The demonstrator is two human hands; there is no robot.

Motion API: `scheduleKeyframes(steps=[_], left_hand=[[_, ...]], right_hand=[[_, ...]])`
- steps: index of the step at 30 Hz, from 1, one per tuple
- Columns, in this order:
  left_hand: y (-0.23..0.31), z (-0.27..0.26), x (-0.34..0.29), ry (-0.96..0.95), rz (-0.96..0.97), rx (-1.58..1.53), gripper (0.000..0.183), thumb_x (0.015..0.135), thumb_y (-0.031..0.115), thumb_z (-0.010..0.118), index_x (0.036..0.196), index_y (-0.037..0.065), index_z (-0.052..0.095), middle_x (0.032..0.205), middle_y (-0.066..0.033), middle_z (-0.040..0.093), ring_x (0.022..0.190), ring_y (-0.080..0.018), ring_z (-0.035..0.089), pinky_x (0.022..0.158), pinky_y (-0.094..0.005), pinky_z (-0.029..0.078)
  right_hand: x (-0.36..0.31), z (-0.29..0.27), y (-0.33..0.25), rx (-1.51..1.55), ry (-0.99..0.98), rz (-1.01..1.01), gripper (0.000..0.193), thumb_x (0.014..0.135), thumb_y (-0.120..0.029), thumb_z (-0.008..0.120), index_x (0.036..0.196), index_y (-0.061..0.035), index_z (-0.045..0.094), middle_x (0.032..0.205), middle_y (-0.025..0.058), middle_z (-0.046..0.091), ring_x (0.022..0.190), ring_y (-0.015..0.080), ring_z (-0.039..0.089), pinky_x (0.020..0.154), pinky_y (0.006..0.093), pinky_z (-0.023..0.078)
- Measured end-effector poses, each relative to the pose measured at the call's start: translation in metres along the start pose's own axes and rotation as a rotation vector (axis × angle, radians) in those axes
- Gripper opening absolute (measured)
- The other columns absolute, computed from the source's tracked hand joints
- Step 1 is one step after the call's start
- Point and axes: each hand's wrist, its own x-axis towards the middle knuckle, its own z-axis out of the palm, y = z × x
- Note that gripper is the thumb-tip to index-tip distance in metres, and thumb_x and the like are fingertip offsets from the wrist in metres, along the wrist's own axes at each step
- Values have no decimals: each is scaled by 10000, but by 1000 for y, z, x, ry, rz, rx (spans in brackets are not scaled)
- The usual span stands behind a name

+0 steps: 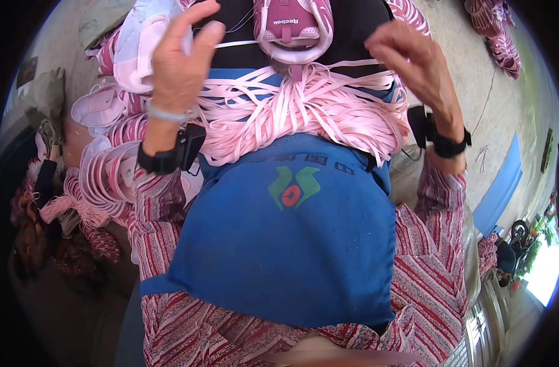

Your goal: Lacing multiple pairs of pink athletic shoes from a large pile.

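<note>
A mauve-pink shoe (291, 24) with a pale collar rests at the top middle, on black cloth over my lap. My left hand (180, 67) is raised left of it, thumb and forefinger apart. A pale shoelace (238, 44) runs straight from the shoe to behind that thumb; my other left fingers are hidden. To the right of the shoe, my right hand (414, 61) has its fingers curled and pinched, with a pink shoelace (356, 63) leading into them. Below the shoe lies a thick bundle of pale pink shoelaces (304, 113) across my lap.
Stacked pink and white shoes or shoe parts (111, 171) crowd my left side. More pink striped pieces (496, 30) lie on the concrete floor at the upper right. A blue sheet (499, 186) lies on the floor to the right. A blue apron (285, 244) covers my front.
</note>
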Motion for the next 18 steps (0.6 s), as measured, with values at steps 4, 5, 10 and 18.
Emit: scheduleKeyframes(steps=[4, 5, 10, 18], left_hand=[[49, -45, 37, -123, -23, -843, 303, 942, 198, 474, 1174, 16, 540, 1160, -158, 563, 1039, -239, 518, 915, -343, 392], [55, -56, 43, -256, -17, -1072, 365, 924, 194, 519, 1260, 58, 478, 1273, -209, 490, 1222, -300, 457, 1024, -423, 347], [55, -63, 34, -263, 45, -830, 307, 937, 206, 481, 1190, 36, 511, 1182, -180, 524, 1107, -271, 483, 953, -386, 371], [63, -76, 27, -328, 107, -272, 307, 963, 231, 406, 1051, -8, 577, 1001, -123, 593, 878, -213, 535, 811, -312, 420]], right_hand=[[-25, 19, -12, -157, -30, -91, 139, 767, -39, 655, 903, -67, 652, 824, 65, 545, 714, 235, 599, 607, 327, 489], [-28, 24, -13, -172, -40, -86, 139, 767, -39, 655, 903, -67, 652, 824, 65, 545, 714, 235, 599, 607, 327, 489], [-31, 41, -19, -492, -210, -8, 221, 769, -54, 656, 986, -92, 647, 956, 70, 532, 784, 261, 614, 657, 341, 520], [-29, 39, -13, -419, -169, -66, 135, 787, -15, 599, 921, -22, 583, 1006, 87, 548, 787, 303, 612, 688, 352, 512]])
